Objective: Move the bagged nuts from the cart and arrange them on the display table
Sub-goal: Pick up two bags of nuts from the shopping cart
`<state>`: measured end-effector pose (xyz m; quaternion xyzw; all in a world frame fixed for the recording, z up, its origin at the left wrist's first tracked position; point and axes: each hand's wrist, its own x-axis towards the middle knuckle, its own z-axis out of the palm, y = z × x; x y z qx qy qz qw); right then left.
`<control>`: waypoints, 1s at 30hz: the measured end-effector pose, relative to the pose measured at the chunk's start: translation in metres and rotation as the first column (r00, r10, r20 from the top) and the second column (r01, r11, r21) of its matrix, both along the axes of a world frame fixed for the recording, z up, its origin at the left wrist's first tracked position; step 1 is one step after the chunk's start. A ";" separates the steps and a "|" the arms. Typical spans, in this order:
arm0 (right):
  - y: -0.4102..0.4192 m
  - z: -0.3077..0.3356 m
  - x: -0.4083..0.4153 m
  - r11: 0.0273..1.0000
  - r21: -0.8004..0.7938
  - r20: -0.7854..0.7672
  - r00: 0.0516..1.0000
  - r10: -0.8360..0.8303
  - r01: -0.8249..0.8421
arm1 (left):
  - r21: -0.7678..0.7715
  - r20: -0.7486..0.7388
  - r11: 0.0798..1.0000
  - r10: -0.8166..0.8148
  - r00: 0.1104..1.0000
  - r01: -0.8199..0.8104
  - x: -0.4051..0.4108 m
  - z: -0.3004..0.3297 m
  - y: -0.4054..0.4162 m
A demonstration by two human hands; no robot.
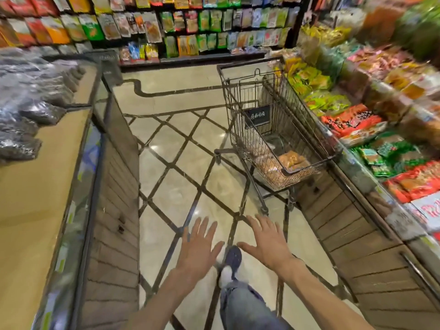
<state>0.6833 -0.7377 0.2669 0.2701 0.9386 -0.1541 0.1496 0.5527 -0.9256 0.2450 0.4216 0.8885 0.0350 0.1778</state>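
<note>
Polished cream marble floor (pixel 181 186) with dark diagonal inlay ran between two wood-panelled displays. Long tan-topped display table (pixel 35 186), at left, carried grey blurred bags (pixel 28 96) at its far end. Tiered display (pixel 371 129), at right, carried red, green and yellow snack packets, their print too blurred to read. Dark wire shopping cart (pixel 273 115) stood just beside the right display; a black placard (pixel 257 115) inside bore pale writing, illegible. Clear bags of tan nuts (pixel 291 159) lay in the cart's near end. Left hand (pixel 198 248) and right hand (pixel 267 244) hung over the floor, fingers spread wide, holding nothing, well short of the cart.
</note>
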 end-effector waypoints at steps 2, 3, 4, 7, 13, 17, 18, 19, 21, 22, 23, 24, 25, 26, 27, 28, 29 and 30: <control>0.035 -0.006 -0.039 1.000 -0.013 -0.014 1.000 -0.014 0.013 | 0.011 -0.019 1.000 -0.016 1.000 0.016 -0.039 -0.003 0.038; 0.052 -0.009 -0.057 1.000 -0.019 -0.020 1.000 -0.022 0.022 | 0.023 -0.030 0.999 -0.023 0.999 0.024 -0.058 -0.003 0.057; 0.068 -0.011 -0.075 0.999 -0.018 -0.025 0.999 -0.032 0.032 | 0.027 -0.039 0.999 -0.030 0.999 0.031 -0.077 -0.002 0.075; 0.114 -0.009 -0.126 0.998 -0.028 -0.025 0.998 -0.063 0.062 | 0.022 -0.044 0.998 -0.051 0.998 0.052 -0.131 0.002 0.129; 0.199 0.001 -0.210 0.995 -0.051 -0.027 0.996 -0.091 0.089 | 0.014 -0.048 0.997 -0.081 0.996 0.082 -0.226 0.008 0.225; 0.252 -0.002 -0.253 0.989 -0.050 -0.021 0.990 -0.142 0.141 | 0.040 -0.013 0.989 -0.143 0.990 0.144 -0.277 0.011 0.288; 0.265 -0.004 -0.263 0.986 -0.034 -0.018 0.987 -0.162 0.161 | 0.039 -0.007 0.985 -0.169 0.986 0.169 -0.291 0.009 0.306; 0.278 -0.007 -0.272 0.982 -0.021 -0.022 0.982 -0.190 0.189 | 0.038 -0.005 0.981 -0.192 0.981 0.192 -0.305 0.006 0.323; 0.303 -0.012 -0.290 0.969 -0.021 -0.019 0.968 -0.248 0.248 | 0.031 -0.001 0.969 -0.246 0.969 0.246 -0.333 -0.002 0.359; 0.315 -0.014 -0.300 0.961 -0.028 -0.011 0.961 -0.276 0.276 | 0.029 -0.005 0.958 -0.285 0.959 0.285 -0.347 -0.006 0.378; 0.327 -0.017 -0.310 0.952 -0.029 -0.005 0.952 -0.306 0.306 | 0.030 -0.016 0.944 -0.329 0.944 0.330 -0.361 -0.008 0.398; 0.339 -0.020 -0.321 0.939 -0.029 -0.007 0.939 -0.344 0.344 | 0.030 -0.027 0.925 -0.378 0.926 0.378 -0.375 -0.008 0.418; 0.350 -0.023 -0.332 0.922 -0.028 -0.016 0.922 -0.386 0.385 | 0.025 -0.035 0.903 -0.428 0.903 0.429 -0.391 -0.008 0.439; 0.361 -0.026 -0.344 0.905 -0.026 -0.024 0.905 -0.426 0.425 | 0.014 -0.035 0.879 -0.476 0.879 0.477 -0.406 -0.008 0.459; 0.371 -0.029 -0.355 0.885 -0.027 -0.025 0.885 -0.465 0.464 | 0.004 -0.026 0.853 -0.522 0.853 0.522 -0.422 -0.007 0.478; 0.381 -0.032 -0.366 0.861 -0.034 -0.018 0.861 -0.509 0.508 | -0.001 -0.013 0.826 -0.563 0.826 0.563 -0.437 -0.006 0.497; 0.390 -0.033 -0.377 0.830 -0.046 -0.009 0.831 -0.557 0.556 | 0.001 -0.001 0.802 -0.597 0.802 0.597 -0.452 -0.004 0.514; 0.398 -0.033 -0.388 0.794 -0.066 0.002 0.796 -0.606 0.604 | 0.003 0.012 0.780 -0.626 0.780 0.626 -0.464 -0.002 0.529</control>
